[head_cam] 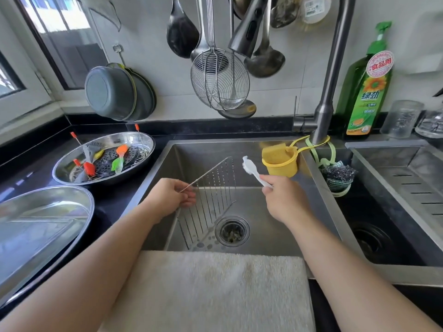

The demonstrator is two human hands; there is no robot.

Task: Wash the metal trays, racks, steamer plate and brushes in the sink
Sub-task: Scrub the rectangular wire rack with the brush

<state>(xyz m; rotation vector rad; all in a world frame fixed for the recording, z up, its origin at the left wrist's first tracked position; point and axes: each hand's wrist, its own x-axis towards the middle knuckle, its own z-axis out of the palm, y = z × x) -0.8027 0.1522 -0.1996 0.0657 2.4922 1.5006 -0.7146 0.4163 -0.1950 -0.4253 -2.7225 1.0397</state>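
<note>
On the desk at far left I see an empty oval tray point(45, 212), and behind it a round tray point(134, 137) holding the perforated steamer plate point(107, 161) and coloured brushes point(119, 159). My left hand point(172, 197) pinches the top corner of the wire rack point(211, 200), which stands tilted in the sink point(275, 236), its lower edge near the drain point(232, 231). My right hand point(285, 200) has its grip curled around a white brush point(251, 171), bristles pointing up and left, just beside the rack's upper right edge. The brush's handle runs diagonally toward the rack, so a short leftward sweep should reach the wires. The faucet head point(249, 27) hangs above; I can't tell whether water runs.
</note>
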